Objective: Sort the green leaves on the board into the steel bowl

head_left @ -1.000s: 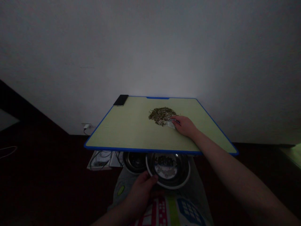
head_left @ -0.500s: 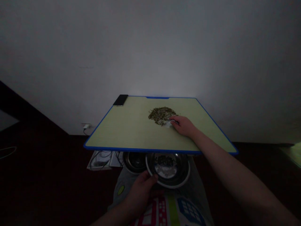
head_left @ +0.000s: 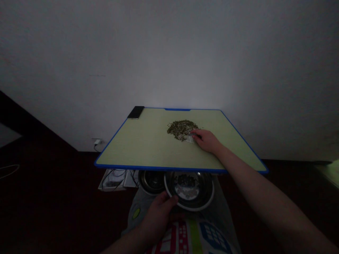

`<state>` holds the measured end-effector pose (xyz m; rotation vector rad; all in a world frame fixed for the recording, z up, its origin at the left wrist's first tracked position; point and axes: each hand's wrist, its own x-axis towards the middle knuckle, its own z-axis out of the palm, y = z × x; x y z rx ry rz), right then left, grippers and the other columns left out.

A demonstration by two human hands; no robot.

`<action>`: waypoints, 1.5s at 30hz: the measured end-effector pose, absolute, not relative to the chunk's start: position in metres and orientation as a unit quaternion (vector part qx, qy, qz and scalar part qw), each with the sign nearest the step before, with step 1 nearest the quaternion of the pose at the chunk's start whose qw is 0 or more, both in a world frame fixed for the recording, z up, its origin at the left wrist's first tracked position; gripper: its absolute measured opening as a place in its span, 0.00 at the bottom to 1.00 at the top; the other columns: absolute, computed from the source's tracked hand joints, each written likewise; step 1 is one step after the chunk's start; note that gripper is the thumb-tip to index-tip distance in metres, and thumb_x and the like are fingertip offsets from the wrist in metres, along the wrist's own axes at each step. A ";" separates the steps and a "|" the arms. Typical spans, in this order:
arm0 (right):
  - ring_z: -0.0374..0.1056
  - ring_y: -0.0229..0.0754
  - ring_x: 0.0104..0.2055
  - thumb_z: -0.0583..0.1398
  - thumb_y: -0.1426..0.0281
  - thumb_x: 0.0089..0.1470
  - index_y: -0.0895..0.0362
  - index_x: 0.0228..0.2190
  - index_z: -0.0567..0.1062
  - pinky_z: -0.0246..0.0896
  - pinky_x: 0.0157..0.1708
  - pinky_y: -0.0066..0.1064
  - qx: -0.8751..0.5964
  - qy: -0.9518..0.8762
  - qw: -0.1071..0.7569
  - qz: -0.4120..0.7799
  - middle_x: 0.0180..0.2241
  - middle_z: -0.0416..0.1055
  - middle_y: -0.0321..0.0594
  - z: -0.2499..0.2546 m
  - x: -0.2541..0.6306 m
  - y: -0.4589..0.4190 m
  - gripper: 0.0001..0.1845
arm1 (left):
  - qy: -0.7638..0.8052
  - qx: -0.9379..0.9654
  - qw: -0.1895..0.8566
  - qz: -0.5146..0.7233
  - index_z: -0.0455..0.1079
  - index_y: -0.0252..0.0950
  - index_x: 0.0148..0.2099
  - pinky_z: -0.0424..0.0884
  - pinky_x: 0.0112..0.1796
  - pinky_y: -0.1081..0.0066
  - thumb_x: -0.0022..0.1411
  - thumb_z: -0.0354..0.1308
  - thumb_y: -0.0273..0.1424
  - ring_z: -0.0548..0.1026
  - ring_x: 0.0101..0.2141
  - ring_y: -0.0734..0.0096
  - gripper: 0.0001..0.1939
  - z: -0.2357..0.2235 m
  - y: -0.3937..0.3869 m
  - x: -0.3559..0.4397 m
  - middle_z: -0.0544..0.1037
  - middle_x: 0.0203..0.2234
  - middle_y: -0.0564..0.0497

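Observation:
Small dark greenish-brown grains (head_left: 181, 127) lie in a spread heap on the pale green table top (head_left: 137, 148). At the heap's near right edge, my right hand (head_left: 206, 140) is closed on a thin, pale, see-through piece (head_left: 190, 139), perhaps plastic; its exact kind is unclear. My left hand (head_left: 161, 211) grips the left rim of a steel bowl (head_left: 196, 209) on my lap, thumb on the edge. Inside that bowl are some dark grains (head_left: 186, 180), and its far side is hidden under the table's front edge.
A second steel bowl (head_left: 152, 192) sits left of the first, partly under the table. A black phone (head_left: 136, 112) lies at the table's far left corner. Below are a white box with cables (head_left: 113, 180) and a plug (head_left: 97, 141) at the wall. The wall (head_left: 180, 53) stands behind the table.
The pale piece in my right hand has tilted slightly and looks more see-through. Both hands, the bowls and the heap stay almost where they were.

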<state>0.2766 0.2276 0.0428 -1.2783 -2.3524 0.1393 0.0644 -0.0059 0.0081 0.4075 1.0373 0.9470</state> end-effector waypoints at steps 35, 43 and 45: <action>0.72 0.45 0.46 0.54 0.70 0.60 0.56 0.48 0.75 0.64 0.47 0.36 -0.436 -0.863 0.241 0.078 0.46 0.76 0.44 0.043 0.273 0.228 0.16 | 0.490 0.175 0.738 0.430 0.75 0.36 0.40 0.78 0.33 0.67 0.50 0.67 0.33 0.81 0.40 0.57 0.14 0.005 -0.004 0.064 0.84 0.38 0.47; 0.72 0.44 0.43 0.55 0.70 0.59 0.56 0.47 0.75 0.64 0.44 0.35 -0.435 -0.863 0.243 0.078 0.43 0.77 0.43 0.042 0.275 0.228 0.16 | 0.472 0.177 0.745 0.436 0.75 0.36 0.41 0.78 0.35 0.67 0.51 0.66 0.33 0.81 0.40 0.58 0.14 0.005 -0.006 0.064 0.85 0.38 0.48; 0.72 0.45 0.43 0.55 0.70 0.59 0.56 0.47 0.76 0.64 0.45 0.36 -0.434 -0.863 0.247 0.075 0.43 0.77 0.43 0.042 0.276 0.228 0.16 | 0.472 0.175 0.746 0.436 0.76 0.37 0.40 0.78 0.34 0.67 0.51 0.66 0.32 0.81 0.40 0.59 0.12 0.008 -0.006 0.064 0.85 0.37 0.49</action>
